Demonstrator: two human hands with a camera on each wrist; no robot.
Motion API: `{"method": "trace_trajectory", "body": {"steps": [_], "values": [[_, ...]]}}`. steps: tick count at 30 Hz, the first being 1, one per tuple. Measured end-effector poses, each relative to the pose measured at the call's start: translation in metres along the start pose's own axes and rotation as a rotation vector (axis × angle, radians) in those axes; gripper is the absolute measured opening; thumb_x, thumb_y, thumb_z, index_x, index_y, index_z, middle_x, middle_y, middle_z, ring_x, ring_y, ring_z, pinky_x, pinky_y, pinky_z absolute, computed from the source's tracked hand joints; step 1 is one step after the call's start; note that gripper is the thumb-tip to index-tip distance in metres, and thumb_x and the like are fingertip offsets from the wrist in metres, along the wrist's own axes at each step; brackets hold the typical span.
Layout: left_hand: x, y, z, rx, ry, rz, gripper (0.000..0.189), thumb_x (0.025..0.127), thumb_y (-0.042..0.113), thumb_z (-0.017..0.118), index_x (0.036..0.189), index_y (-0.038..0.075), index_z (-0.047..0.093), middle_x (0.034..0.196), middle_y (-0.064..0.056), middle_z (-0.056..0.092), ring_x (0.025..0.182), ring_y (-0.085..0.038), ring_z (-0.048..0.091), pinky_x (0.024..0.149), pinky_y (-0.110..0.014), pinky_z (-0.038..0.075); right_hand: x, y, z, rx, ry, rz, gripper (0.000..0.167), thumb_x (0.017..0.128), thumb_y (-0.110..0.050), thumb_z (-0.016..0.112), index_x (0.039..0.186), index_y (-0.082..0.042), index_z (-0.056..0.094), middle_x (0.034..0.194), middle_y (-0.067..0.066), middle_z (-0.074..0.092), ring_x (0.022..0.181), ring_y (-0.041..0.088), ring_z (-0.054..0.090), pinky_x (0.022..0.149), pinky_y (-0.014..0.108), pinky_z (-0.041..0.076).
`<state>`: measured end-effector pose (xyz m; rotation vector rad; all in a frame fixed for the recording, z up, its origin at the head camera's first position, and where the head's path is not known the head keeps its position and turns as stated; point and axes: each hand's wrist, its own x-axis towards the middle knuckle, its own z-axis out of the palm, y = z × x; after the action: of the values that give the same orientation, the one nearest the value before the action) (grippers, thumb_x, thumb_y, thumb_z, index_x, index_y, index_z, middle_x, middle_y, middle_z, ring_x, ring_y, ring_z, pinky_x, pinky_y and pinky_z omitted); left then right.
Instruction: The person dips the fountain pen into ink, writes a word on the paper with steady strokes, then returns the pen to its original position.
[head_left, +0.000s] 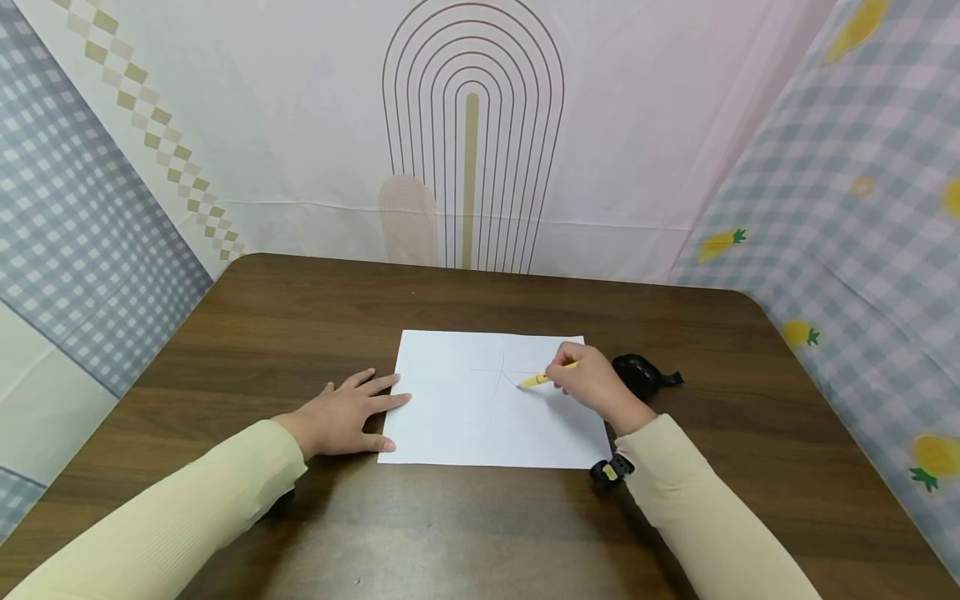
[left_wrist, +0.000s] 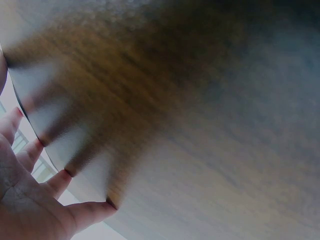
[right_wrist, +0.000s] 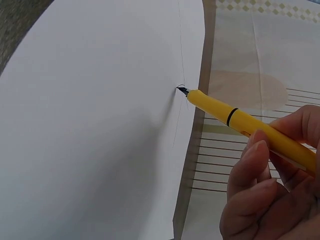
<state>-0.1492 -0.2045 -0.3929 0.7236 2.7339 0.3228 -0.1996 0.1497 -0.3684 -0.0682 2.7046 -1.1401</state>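
Note:
A white sheet of paper (head_left: 457, 425) lies on the brown wooden table, with a few thin dark lines crossing on its upper right half. My right hand (head_left: 588, 379) grips a yellow fountain pen (right_wrist: 250, 125) between thumb and fingers. In the right wrist view the pen's dark nib meets the paper beside the drawn lines. My left hand (head_left: 345, 417) is spread flat at the sheet's left edge, its fingertips on the paper and the palm over the table. The left wrist view shows the spread fingers (left_wrist: 92, 212) of that hand touching down.
Just right of the paper, behind my right wrist, is a small black object (head_left: 639, 375) with a narrow end. The wooden table (head_left: 337, 292) ends at a patterned cloth backdrop (head_left: 300, 125), with checked cloth on both sides. A black wrist camera (head_left: 611, 472) overlaps the sheet's lower right corner.

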Motion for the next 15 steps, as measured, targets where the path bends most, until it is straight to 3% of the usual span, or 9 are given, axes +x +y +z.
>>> {"method": "trace_trajectory", "body": {"steps": [15], "values": [[0.0001,-0.0006,0.0002,-0.002,0.002,0.006,0.071,0.086,0.054,0.065,0.148,0.026,0.043,0.157,-0.006,0.028,0.143,-0.043,0.02,0.096,-0.077,0.024,-0.004,0.0041,-0.0032,-0.034,-0.011,-0.007,0.013,0.09,-0.015,0.057,0.08,-0.007,0.058,0.081,0.006,0.062,0.073,0.021,0.052,0.062,0.029,0.041]]}}
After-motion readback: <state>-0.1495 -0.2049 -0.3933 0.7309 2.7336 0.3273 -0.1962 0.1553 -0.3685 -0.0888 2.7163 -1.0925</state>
